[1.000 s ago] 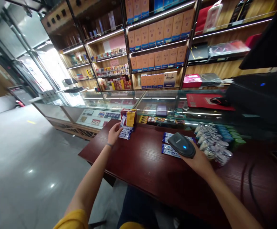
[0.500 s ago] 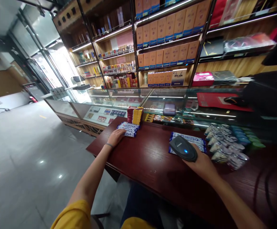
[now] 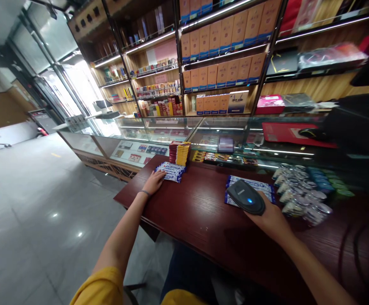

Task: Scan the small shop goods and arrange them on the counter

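My left hand (image 3: 154,182) lies on the dark red wooden counter (image 3: 197,216) with its fingers flat, touching a small stack of blue-and-white snack packets (image 3: 172,171). My right hand (image 3: 268,214) grips a black barcode scanner (image 3: 246,197) with a lit blue dot, held just over more blue-and-white packets (image 3: 251,187) lying flat on the counter. Behind the left stack stands a pile of red and yellow packets (image 3: 179,153).
Several small clear lidded jars (image 3: 298,197) and blue and green lids (image 3: 326,180) crowd the counter's right side. A glass display case (image 3: 159,135) runs behind the counter, with stocked shelves (image 3: 222,55) beyond. Grey tiled floor (image 3: 28,212) lies to the left.
My left hand put down the packet it held onto the left stack and now rests flat on it. The camera view shifted slightly. The right hand keeps the scanner in place.
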The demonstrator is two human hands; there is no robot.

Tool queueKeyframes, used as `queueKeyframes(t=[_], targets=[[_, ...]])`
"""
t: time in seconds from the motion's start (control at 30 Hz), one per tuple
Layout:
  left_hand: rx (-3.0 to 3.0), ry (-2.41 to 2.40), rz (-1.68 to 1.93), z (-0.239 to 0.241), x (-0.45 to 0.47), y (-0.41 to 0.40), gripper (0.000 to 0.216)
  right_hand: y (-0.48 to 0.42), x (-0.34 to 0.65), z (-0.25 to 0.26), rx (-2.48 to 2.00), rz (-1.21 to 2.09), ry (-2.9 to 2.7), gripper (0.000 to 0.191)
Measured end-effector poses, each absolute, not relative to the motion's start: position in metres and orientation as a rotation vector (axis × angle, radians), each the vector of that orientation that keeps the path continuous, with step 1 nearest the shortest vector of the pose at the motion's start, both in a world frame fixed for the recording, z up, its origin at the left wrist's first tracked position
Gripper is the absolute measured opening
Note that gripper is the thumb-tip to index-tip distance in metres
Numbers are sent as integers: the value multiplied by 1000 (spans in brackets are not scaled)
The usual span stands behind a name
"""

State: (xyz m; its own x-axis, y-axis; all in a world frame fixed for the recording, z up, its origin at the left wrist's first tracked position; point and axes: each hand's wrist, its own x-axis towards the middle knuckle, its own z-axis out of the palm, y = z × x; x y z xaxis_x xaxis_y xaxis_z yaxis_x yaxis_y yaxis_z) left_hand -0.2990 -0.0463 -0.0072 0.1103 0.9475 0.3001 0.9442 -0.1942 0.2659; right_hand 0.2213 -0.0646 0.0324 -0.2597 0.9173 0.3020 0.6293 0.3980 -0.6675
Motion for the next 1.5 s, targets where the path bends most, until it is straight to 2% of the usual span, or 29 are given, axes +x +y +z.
queueKeyframes(t=[0.37, 0.57, 0.7, 0.87, 1.07, 1.3, 1.5], targets=[[2341, 2007, 622, -5, -295, -50, 60, -78, 213, 40, -1320, 549, -1908, 41], [2375, 1951, 758, -2, -293, -52, 63, -72, 220, 37, -1304, 549, -1865, 43], [2350, 1919, 978, 5, -274, -47, 57, -63, 232, 34, -1291, 544, -1826, 49], [2393, 1757, 1168, 15, -209, -31, 42, -57, 244, 38, -1214, 536, -1716, 47], [2462, 1447, 1261, 23, -100, -10, 36, -51, 257, 42, -1230, 518, -1567, 53], [2459, 1165, 1211, 12, 7, 12, 35, -49, 270, 50, -1210, 537, -1453, 53], [2534, 1151, 1138, -3, 55, 38, 36, -48, 277, 53, -1255, 528, -1361, 66]])
